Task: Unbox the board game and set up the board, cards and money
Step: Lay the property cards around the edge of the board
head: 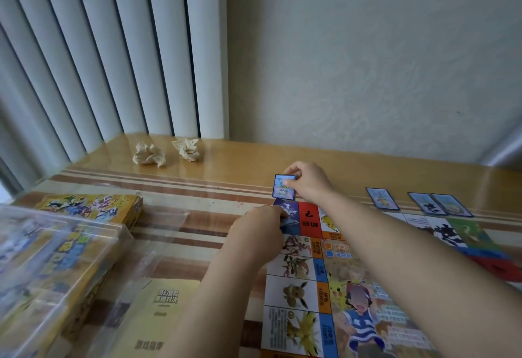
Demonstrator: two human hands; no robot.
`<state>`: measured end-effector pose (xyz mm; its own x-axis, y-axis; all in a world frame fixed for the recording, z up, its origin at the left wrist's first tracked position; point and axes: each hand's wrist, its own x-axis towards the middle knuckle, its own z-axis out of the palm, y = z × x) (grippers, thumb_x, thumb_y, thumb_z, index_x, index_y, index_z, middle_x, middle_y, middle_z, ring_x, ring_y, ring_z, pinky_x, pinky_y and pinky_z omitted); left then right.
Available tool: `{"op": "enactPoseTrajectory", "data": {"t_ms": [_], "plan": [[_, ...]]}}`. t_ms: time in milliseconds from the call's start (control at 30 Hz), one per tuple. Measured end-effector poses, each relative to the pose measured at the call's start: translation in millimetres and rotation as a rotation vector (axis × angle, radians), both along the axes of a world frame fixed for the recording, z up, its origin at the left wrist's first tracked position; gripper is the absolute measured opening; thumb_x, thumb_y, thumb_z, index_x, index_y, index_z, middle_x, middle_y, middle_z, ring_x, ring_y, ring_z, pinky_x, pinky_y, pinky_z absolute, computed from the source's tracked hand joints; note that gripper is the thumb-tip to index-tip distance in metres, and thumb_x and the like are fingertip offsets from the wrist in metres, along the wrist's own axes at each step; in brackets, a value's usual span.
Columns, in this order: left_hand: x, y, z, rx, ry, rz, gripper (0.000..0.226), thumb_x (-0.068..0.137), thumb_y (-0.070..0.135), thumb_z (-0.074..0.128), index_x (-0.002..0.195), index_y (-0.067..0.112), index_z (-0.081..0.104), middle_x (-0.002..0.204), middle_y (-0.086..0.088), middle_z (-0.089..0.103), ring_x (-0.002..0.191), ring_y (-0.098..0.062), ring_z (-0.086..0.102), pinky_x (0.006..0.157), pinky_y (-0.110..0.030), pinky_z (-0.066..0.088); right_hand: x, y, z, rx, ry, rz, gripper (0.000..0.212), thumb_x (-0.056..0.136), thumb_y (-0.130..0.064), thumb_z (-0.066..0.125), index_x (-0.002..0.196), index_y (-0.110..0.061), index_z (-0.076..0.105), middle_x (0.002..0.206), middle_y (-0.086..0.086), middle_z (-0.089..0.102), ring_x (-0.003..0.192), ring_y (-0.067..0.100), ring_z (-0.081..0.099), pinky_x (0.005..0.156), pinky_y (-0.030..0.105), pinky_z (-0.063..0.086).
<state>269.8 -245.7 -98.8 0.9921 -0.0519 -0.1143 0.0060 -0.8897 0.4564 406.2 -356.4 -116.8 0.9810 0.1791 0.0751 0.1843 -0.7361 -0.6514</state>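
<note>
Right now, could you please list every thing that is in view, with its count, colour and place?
game board: one, many-coloured, flat on the table, right.
laid cards: three, blue-edged, beyond the board's far edge.
held card: one, blue-edged, above the board's far-left corner.
card stack: one, blue, over that same corner.
paper balls: two, cream, far side by the blinds.
game box: one, yellow, left.
plastic-covered box: one, yellow and blue, blurred, near left.
booklet: one, yellow, left of the board.
table: one, wood, brown-striped.
blinds: white, far left.
left hand: holds the card stack.
right hand: pinches the held card.
</note>
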Motion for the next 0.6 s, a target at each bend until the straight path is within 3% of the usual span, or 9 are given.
{"op": "enactPoseTrajectory", "data": {"t_ms": [167,267,467,600], "plan": [[0,0,0,0.006,0.013,0.005,0.037,0.093,0.005,0.043,0.125,0.019,0.053,0.121,-0.003,0.06,0.106,-0.021,0.058,0.089,-0.038,0.053,5,-2,-3,-0.095,-0.038,0.016,0.009,0.087,-0.021,0.067,0.096,-0.023,0.065,0.103,0.001,0.064,0.098,0.021,0.06,0.084,0.037,0.052],[0,-2,0,0.022,0.028,0.005,0.038,0.092,0.005,0.043,0.126,0.021,0.053,0.121,-0.003,0.059,0.106,-0.021,0.058,0.089,-0.038,0.053,5,-4,-5,-0.152,-0.075,0.007,0.018,0.088,-0.025,0.066,0.106,-0.021,0.068,0.113,0.002,0.064,0.102,0.02,0.058,0.086,0.034,0.049],[-1,-3,1,0.057,0.012,-0.01,0.036,0.092,0.006,0.043,0.123,0.021,0.054,0.118,-0.002,0.06,0.104,-0.02,0.058,0.088,-0.037,0.053,1,-4,-4,-0.278,-0.139,0.037,0.024,0.091,-0.032,0.062,0.113,-0.026,0.069,0.119,0.002,0.062,0.11,0.023,0.056,0.094,0.041,0.046],[1,-1,3,-0.001,-0.051,0.016,0.042,0.094,0.005,0.042,0.132,0.023,0.049,0.123,-0.002,0.059,0.101,-0.018,0.058,0.087,-0.034,0.053,-6,-8,9,-0.252,-0.166,0.04,0.026,0.094,-0.028,0.056,0.118,-0.026,0.066,0.12,0.004,0.06,0.113,0.023,0.054,0.099,0.044,0.042]]}}
